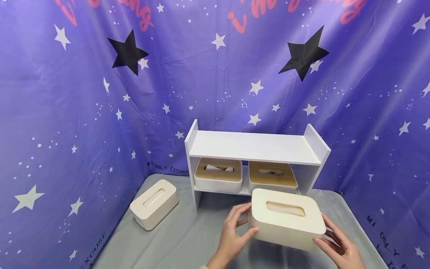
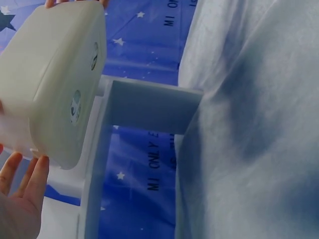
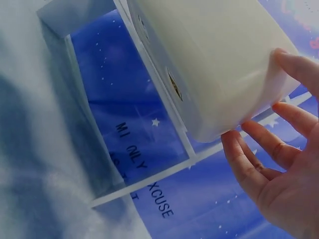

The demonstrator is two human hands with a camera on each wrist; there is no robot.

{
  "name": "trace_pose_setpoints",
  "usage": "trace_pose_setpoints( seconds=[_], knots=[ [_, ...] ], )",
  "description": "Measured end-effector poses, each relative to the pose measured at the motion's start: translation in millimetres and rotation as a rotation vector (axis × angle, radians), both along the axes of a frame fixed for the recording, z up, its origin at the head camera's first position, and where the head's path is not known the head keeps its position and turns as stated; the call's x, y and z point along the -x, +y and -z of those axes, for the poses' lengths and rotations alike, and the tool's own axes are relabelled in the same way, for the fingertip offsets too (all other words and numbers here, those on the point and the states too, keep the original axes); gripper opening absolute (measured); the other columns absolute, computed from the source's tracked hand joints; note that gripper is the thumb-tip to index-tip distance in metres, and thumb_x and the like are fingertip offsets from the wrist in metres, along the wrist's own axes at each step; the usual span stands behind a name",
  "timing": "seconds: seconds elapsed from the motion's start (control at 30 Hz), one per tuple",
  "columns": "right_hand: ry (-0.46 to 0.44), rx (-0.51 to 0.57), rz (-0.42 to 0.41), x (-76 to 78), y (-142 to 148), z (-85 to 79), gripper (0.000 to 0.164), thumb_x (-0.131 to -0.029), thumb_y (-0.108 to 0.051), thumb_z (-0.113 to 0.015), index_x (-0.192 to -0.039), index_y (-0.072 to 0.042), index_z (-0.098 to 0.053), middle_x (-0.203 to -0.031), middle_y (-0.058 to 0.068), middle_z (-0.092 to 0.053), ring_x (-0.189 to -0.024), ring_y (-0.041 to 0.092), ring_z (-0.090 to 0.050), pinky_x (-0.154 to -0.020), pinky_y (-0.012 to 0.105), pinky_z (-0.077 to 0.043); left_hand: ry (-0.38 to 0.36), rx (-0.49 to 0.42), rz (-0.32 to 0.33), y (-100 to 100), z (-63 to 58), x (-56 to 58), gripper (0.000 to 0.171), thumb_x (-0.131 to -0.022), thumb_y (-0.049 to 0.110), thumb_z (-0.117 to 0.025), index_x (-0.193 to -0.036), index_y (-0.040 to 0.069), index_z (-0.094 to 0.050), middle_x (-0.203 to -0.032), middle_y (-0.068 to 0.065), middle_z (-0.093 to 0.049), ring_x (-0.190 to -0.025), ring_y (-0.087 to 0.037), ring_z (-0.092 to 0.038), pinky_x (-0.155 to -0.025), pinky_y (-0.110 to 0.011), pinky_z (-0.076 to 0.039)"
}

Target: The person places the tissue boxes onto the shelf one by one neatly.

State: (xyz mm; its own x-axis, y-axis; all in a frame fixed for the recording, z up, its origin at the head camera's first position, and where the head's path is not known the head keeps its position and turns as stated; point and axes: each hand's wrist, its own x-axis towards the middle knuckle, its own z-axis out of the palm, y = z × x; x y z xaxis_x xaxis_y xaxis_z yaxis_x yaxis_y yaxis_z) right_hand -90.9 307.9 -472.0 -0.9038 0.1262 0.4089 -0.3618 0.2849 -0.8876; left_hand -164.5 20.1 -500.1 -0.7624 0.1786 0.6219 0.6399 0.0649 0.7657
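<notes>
The white shelf [image 1: 248, 145] could get bumped if the cream tissue box [image 1: 285, 232], held aloft in front of its right half, swings forward. The left hand [image 1: 231, 236] and right hand [image 1: 345, 247] grasp opposite ends with their fingers; uneven pressure could cause slipping.

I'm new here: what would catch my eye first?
Probably the purple star-print curtain behind everything, with two big black stars high up. In front, the left hand and right hand hold a cream tissue box just before a white shelf, whose lower level carries two wood-topped tissue boxes.
</notes>
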Motion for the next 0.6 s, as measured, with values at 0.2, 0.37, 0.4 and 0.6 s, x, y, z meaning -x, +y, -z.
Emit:
trace_pose_setpoints(
  seconds=[0.2, 0.37, 0.4, 0.6],
  knots=[
    [0.011, -0.017, -0.043, 1.7, -4, -3.9, 0.071, -0.087, 0.017, -0.063, -0.151, 0.003, -0.036, -0.139, -0.026, -0.052, -0.107, -0.011, -0.061, -0.081, 0.008, -0.055, 0.041, 0.020, -0.039, -6, -2.3, -0.1, 0.057, -0.088, 0.021, -0.077, -0.140, 0.017, -0.054, -0.134, -0.006, -0.058, -0.122, -0.018, -0.061, -0.084, -0.031, -0.063],
    [-0.006, -0.103, 0.000, -0.4, -6, -10.8, 0.071, -0.087, 0.013, -0.065, -0.151, 0.001, -0.038, -0.136, -0.027, -0.053, -0.105, -0.011, -0.061, -0.079, 0.008, -0.055, 0.090, 0.004, -0.048, -7, -3.9, 0.5, 0.058, -0.088, 0.019, -0.077, -0.141, 0.014, -0.054, -0.133, -0.008, -0.059, -0.121, -0.018, -0.062, -0.082, -0.033, -0.063],
    [-0.003, -0.115, 0.004, -0.1, -7, -12.1, 0.070, -0.087, 0.013, -0.065, -0.151, 0.001, -0.038, -0.137, -0.027, -0.052, -0.106, -0.011, -0.061, -0.080, 0.008, -0.055, 0.092, 0.001, -0.051, -8, -5.2, 0.8, 0.058, -0.088, 0.019, -0.077, -0.141, 0.014, -0.054, -0.133, -0.008, -0.059, -0.121, -0.018, -0.062, -0.082, -0.033, -0.063],
    [-0.012, -0.140, 0.021, 3.0, -15, -23.2, 0.068, -0.090, 0.009, -0.065, -0.152, -0.003, -0.039, -0.143, -0.028, -0.048, -0.108, -0.011, -0.059, -0.082, 0.008, -0.054, 0.083, -0.015, -0.062, -15, -14.9, -0.5, 0.059, -0.087, 0.017, -0.078, -0.140, 0.015, -0.055, -0.135, -0.007, -0.059, -0.122, -0.018, -0.061, -0.083, -0.034, -0.063]
  ],
)
